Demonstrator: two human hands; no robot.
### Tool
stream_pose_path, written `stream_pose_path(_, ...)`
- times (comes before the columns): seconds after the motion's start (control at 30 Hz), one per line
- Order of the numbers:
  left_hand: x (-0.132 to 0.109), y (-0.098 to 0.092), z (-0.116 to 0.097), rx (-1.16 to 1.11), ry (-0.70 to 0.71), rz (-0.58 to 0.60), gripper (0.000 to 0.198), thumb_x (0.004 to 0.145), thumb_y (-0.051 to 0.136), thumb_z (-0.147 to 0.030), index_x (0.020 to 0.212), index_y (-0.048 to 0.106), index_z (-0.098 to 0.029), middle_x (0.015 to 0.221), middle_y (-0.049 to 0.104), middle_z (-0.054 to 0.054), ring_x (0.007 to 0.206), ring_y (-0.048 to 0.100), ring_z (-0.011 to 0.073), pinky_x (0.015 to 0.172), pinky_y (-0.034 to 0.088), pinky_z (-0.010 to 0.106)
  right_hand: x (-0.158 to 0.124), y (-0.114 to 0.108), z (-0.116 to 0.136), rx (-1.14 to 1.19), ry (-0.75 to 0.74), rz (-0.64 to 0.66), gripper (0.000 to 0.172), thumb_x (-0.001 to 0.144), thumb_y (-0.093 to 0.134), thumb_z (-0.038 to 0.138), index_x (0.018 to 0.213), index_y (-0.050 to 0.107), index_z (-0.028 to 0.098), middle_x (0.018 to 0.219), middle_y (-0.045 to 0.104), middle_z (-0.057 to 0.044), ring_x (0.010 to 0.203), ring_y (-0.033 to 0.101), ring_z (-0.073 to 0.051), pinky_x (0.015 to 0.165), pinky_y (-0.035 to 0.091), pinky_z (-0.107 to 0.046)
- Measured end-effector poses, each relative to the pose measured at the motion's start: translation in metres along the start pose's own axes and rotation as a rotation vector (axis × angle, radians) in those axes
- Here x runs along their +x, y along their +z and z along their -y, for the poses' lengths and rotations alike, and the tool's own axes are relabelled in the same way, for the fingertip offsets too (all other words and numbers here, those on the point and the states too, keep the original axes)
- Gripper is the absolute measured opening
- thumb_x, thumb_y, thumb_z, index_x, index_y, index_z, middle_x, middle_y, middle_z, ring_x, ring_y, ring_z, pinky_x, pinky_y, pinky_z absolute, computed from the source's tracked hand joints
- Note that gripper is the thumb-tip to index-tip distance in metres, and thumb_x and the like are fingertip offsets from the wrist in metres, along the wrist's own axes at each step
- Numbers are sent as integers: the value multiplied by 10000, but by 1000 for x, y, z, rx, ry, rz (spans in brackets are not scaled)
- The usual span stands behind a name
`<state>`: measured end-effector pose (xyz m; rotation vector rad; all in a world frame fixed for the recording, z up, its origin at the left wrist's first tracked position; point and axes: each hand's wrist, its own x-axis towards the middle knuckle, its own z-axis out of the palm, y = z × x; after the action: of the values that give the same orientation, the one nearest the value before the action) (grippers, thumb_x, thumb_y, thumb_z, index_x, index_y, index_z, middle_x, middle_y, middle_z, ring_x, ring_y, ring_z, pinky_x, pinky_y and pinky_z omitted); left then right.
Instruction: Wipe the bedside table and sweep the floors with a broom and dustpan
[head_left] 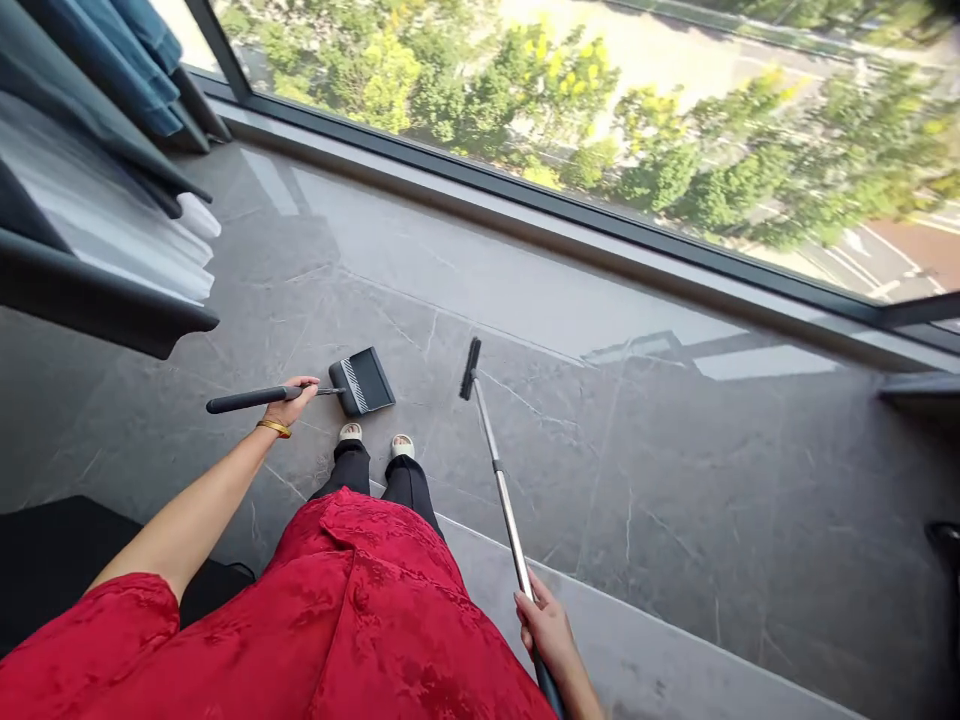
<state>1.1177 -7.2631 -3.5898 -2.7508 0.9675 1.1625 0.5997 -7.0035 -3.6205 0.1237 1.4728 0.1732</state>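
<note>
My left hand point(293, 402) is closed around the handle of a dark grey dustpan point(371, 378), whose pan is just in front of my feet with its wide lip turned to the right. In my right hand point(547, 625), at the lower right, is the long metal pole of a broom point(504, 490). The broom's narrow dark head point(470, 368) is at the far end of the pole, to the right of the dustpan and apart from it. Whether the head touches the floor I cannot tell.
Grey marbled tiles point(637, 480) make up the floor. A long window point(555, 200) with a dark frame runs along the far side, trees outside. Clothes and fabric point(97, 150) hang at the upper left. Something black point(60, 560) lies at the lower left.
</note>
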Motion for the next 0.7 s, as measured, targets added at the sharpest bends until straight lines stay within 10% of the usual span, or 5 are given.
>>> stream_pose_path(0.2, 58, 15, -34, 79, 118, 209, 522, 554, 680, -622, 833, 691, -181, 839, 649, 72, 805, 597, 227, 793, 525, 381, 19, 30, 9, 178, 166, -192, 182, 721, 499, 165, 880, 442, 233, 444, 403, 117, 314, 398, -97, 313, 293, -166)
stream_pose_path(0.47, 88, 34, -72, -41, 10, 255, 535, 472, 738, -545, 849, 690, -169, 828, 597, 27, 735, 546, 149, 711, 511, 304, 87, 24, 64, 366, 303, -382, 240, 844, 460, 100, 666, 363, 228, 369, 359, 82, 314, 346, -77, 357, 332, -173)
stream_pose_path(0.7, 83, 47, -55, 139, 86, 359, 549, 508, 699, -651, 805, 697, -189, 745, 612, 52, 738, 562, 212, 727, 503, 362, 153, 30, 121, 317, 214, -395, 157, 905, 462, 164, 749, 451, 189, 389, 392, 68, 362, 387, -91, 414, 364, -190)
